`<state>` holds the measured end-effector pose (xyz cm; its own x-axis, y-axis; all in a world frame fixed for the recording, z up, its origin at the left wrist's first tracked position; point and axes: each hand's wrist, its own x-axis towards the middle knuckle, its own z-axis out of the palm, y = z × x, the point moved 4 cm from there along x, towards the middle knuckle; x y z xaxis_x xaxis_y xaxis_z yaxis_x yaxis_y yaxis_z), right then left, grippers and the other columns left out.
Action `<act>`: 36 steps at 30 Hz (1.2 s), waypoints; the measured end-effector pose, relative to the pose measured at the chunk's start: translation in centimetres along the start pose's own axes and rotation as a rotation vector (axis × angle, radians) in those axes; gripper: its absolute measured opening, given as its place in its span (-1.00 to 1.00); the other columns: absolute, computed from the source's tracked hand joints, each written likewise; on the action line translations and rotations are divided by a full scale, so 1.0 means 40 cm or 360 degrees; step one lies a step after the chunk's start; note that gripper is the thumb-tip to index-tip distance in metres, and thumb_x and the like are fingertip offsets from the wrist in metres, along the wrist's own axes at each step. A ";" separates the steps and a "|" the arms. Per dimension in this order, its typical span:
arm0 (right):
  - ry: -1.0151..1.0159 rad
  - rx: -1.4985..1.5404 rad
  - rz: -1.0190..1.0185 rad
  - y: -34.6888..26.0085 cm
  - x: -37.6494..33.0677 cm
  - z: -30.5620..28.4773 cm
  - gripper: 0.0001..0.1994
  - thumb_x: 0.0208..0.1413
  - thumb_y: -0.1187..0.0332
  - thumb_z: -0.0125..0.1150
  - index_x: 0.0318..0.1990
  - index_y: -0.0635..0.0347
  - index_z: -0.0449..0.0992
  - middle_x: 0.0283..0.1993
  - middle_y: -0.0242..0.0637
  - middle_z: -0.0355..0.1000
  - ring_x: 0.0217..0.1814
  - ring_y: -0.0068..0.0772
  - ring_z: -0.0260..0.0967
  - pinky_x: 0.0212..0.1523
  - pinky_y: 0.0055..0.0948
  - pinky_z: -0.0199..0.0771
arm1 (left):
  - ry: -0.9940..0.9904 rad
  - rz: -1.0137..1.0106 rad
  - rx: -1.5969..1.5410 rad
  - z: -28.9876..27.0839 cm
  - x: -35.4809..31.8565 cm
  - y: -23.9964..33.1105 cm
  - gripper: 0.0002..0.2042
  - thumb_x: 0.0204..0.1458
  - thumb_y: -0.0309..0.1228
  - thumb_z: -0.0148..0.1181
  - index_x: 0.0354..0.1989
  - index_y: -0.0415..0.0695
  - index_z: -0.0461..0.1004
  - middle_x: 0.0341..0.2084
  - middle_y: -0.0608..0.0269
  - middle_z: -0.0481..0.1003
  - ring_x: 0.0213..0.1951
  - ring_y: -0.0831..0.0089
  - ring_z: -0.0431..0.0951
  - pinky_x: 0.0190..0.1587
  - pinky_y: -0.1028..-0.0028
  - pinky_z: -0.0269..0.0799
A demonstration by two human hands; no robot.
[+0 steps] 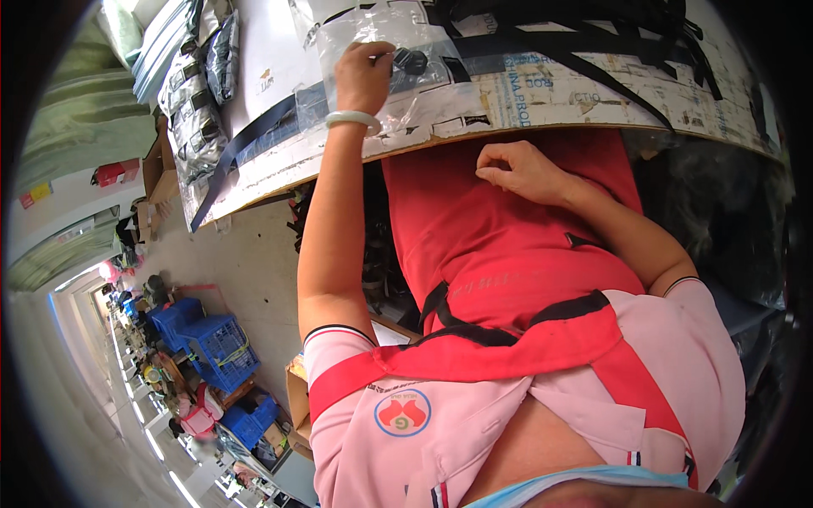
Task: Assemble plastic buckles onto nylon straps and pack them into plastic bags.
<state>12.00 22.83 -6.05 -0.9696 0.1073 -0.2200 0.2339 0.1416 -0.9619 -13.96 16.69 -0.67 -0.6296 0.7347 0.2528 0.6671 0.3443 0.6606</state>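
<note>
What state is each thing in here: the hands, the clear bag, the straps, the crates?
Left hand: closed, gripping the clear plastic bag.
Right hand: loosely curled, resting on the red apron, holding nothing visible.
Clear plastic bag: flat on the table, dark item inside.
Black straps: piled loose.
Blue crates: stacked on the floor.

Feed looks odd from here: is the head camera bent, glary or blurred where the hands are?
Head view: heavy fisheye, the table edge curves and dark corners vignette; soft glare on the clear plastic bag by the left hand; the right hand on the red apron is evenly lit and sharp.
</note>
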 end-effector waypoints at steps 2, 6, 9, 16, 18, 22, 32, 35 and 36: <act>0.0003 -0.0057 -0.0038 -0.013 0.005 0.000 -0.84 0.09 0.36 0.16 -0.32 0.30 0.48 -0.53 -0.26 0.44 -0.52 -0.49 0.36 -0.44 -0.46 0.35 | -0.0002 0.0159 0.0590 0.056 -0.002 0.031 -0.72 -0.02 -0.28 0.24 -0.17 -0.14 0.54 -0.26 0.00 0.48 -0.22 0.07 0.52 -0.13 0.25 0.44; 0.0123 -0.0172 -0.0135 -0.058 0.000 -0.039 -0.82 0.07 0.33 0.17 -0.30 0.28 0.49 -0.44 -0.17 0.47 -0.42 -0.30 0.43 -0.33 -0.40 0.40 | -0.0130 0.0141 0.0912 0.118 -0.015 0.055 -0.61 -0.03 -0.22 0.25 -0.11 -0.18 0.37 -0.20 -0.01 0.44 -0.22 0.00 0.50 -0.17 0.19 0.43; 0.0493 -0.0326 -0.0366 -0.092 -0.006 -0.128 -0.83 0.11 0.30 0.13 -0.27 0.21 0.48 -0.42 -0.13 0.45 -0.39 -0.16 0.42 -0.31 -0.36 0.40 | -0.0221 0.0130 0.0832 0.125 -0.014 0.048 -0.66 -0.03 -0.24 0.25 -0.21 -0.19 0.32 -0.25 0.01 0.44 -0.22 -0.01 0.50 -0.22 0.17 0.44; 0.1304 -0.1471 -0.0562 -0.075 0.099 -0.372 -0.77 0.10 0.28 0.19 -0.13 0.18 0.48 -0.17 -0.32 0.41 -0.11 -0.31 0.34 -0.06 -0.34 0.34 | -0.0174 0.0156 0.0873 0.126 -0.010 0.048 -0.73 0.01 -0.26 0.19 -0.27 -0.17 0.32 -0.29 0.00 0.45 -0.28 -0.03 0.52 -0.28 0.15 0.44; 0.1258 -0.1666 -0.0446 -0.039 0.136 -0.383 -0.72 0.06 0.24 0.22 -0.14 0.21 0.48 -0.08 -0.35 0.38 0.05 -0.26 0.27 0.08 -0.24 0.24 | -0.0200 0.0217 0.0836 0.138 -0.011 0.046 -0.74 0.03 -0.26 0.17 -0.28 -0.16 0.31 -0.32 0.00 0.46 -0.28 -0.02 0.52 -0.28 0.15 0.44; 0.1367 -0.1799 -0.0800 -0.033 0.154 -0.376 -0.85 0.10 0.29 0.13 -0.24 0.12 0.46 -0.31 -0.32 0.40 -0.18 -0.20 0.35 -0.14 -0.29 0.36 | -0.0261 0.0130 0.0558 0.129 -0.006 0.047 -0.68 0.04 -0.26 0.17 -0.09 -0.14 0.34 -0.35 -0.06 0.51 -0.24 -0.04 0.52 -0.24 0.13 0.43; 0.0940 -0.1154 -0.0461 -0.129 0.093 -0.292 -0.81 0.13 0.25 0.13 -0.22 0.17 0.42 -0.32 -0.20 0.44 -0.28 -0.10 0.41 -0.26 -0.23 0.39 | -0.0406 -0.0227 0.0582 0.146 0.102 0.051 -0.59 0.00 -0.14 0.22 -0.13 -0.23 0.48 -0.21 -0.17 0.53 -0.07 -0.11 0.48 -0.01 0.12 0.38; 0.0815 -0.0867 -0.0426 -0.168 0.069 -0.260 -0.82 0.17 0.28 0.12 -0.20 0.20 0.43 -0.42 -0.28 0.41 -0.42 -0.34 0.35 -0.36 -0.40 0.35 | -0.0221 -0.0145 0.0624 0.130 0.090 0.016 -0.64 0.02 -0.18 0.21 -0.20 -0.26 0.50 -0.32 -0.11 0.55 -0.22 0.01 0.56 -0.12 0.21 0.45; 0.0791 -0.0642 -0.0387 -0.166 0.056 -0.256 -0.84 0.20 0.31 0.11 -0.20 0.22 0.42 -0.48 -0.37 0.38 -0.49 -0.55 0.29 -0.42 -0.54 0.31 | -0.0231 -0.0148 0.0621 0.125 0.078 0.013 -0.64 0.02 -0.18 0.21 -0.20 -0.26 0.50 -0.32 -0.11 0.55 -0.22 0.01 0.56 -0.12 0.21 0.45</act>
<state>9.01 32.20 1.50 -0.8723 0.4513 0.1882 0.1155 0.5641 -0.8176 -13.59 22.09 -3.05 -0.6502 0.7551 0.0842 0.7284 0.5880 0.3518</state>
